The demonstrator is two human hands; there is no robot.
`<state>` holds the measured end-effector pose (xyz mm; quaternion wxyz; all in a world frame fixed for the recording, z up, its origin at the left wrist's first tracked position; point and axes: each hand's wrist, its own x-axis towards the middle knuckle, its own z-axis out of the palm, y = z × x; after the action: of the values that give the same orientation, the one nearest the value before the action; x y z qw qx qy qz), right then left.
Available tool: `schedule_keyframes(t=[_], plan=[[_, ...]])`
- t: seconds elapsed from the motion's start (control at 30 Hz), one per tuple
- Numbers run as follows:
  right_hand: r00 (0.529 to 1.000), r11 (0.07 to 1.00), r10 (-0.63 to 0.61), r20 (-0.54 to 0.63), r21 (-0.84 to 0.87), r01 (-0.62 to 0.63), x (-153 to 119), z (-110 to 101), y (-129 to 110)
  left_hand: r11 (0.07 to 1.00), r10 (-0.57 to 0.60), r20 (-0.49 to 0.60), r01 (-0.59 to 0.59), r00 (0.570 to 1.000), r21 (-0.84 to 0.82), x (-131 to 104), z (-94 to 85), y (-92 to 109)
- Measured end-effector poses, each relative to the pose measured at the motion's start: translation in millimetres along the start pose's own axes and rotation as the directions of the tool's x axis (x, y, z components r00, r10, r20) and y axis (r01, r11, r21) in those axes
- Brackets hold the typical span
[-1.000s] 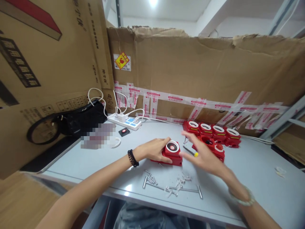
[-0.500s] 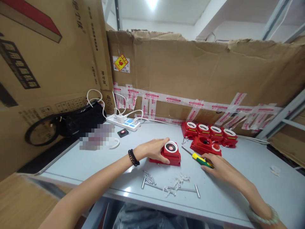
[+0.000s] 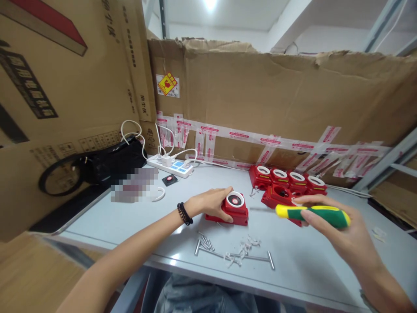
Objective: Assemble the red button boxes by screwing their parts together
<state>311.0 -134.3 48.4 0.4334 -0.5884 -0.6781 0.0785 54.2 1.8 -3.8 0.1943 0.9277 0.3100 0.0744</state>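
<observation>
My left hand [image 3: 216, 205] grips a red housing [image 3: 239, 216] with a white ring round a black disc on top; the housing rests on the table. Raised off the table, my right hand [image 3: 339, 221] is closed round a screwdriver [image 3: 312, 214] with a yellow and green handle. Its blurred shaft points left toward the housing, and a gap separates the two. In front of the housing lie several loose screws [image 3: 207, 241], two T-shaped metal bars [image 3: 260, 258] and white shavings [image 3: 245, 248]. Behind the screwdriver sits another red housing [image 3: 272, 198], partly hidden by my right hand.
Several red housings with white rings [image 3: 297, 179] stand in a row at the back right. Left of centre are a white power strip [image 3: 182, 170], a small black square plate [image 3: 170, 179], a white curved strip [image 3: 159, 194] and a black bag [image 3: 114, 163]. Cardboard [image 3: 244, 95] walls the back.
My right hand has lifted the screwdriver off the table and turned it roughly level, pointing left. My left hand still holds the housing in place.
</observation>
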Motion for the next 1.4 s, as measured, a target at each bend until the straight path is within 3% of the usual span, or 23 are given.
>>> schedule_keyframes(t=[0.2, 0.3, 0.47, 0.67, 0.9, 1.07, 1.4], plan=[[0.975, 0.979, -0.124, 0.186, 0.181, 0.09, 5, 57, -34, 1.0, 0.017, -0.043, -0.018, 0.999, -0.018, 1, 2.3, -1], [0.977, 0.972, -0.157, 0.147, 0.199, 0.126, 7, 76, -36, 0.999, 0.033, -0.066, -0.034, 0.997, -0.02, 2, 3.9, -2], [0.969, 0.96, -0.22, 0.109, 0.2, 0.195, 8, 90, -31, 0.997, 0.073, -0.066, -0.075, 0.995, -0.03, 2, 5.0, -4], [0.908, 0.908, -0.405, 0.104, 0.163, 0.386, 3, 97, -31, 0.995, 0.077, -0.055, -0.08, 0.995, -0.053, 3, 5.2, -6], [0.897, 0.9, -0.428, 0.113, 0.148, 0.411, 4, 97, -33, 0.997, 0.065, -0.049, -0.067, 0.997, -0.044, 2, 4.8, -6], [0.912, 0.911, -0.406, 0.062, 0.105, 0.399, 4, 80, -34, 0.997, 0.049, -0.057, -0.053, 0.997, -0.054, 3, 5.2, -6], [0.922, 0.958, -0.284, -0.264, -0.043, 0.283, 15, 29, -34, 0.998, 0.016, -0.028, -0.017, 0.999, -0.054, 2, 2.9, -6]])
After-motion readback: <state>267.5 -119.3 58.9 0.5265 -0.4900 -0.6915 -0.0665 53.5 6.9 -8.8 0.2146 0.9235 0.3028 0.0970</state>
